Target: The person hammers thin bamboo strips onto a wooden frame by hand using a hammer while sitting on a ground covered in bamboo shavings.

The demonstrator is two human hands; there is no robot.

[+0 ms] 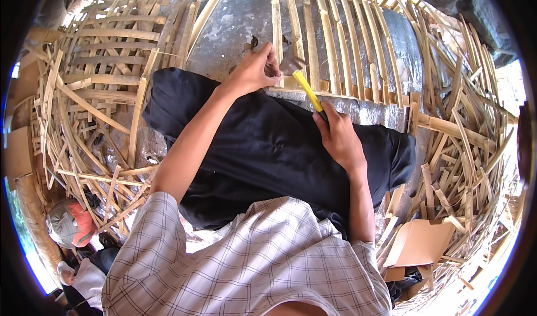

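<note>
A grey, mottled curved surface (pixel 235 22) fills the upper centre of the frame. A row of pale bamboo slats (pixel 341 53) lies across it, upper right of centre. Loose bamboo strips (pixel 95 92) are piled at the left, and more bamboo offcuts (pixel 464 148) with brown cardboard pieces (pixel 419 243) at the right.
</note>
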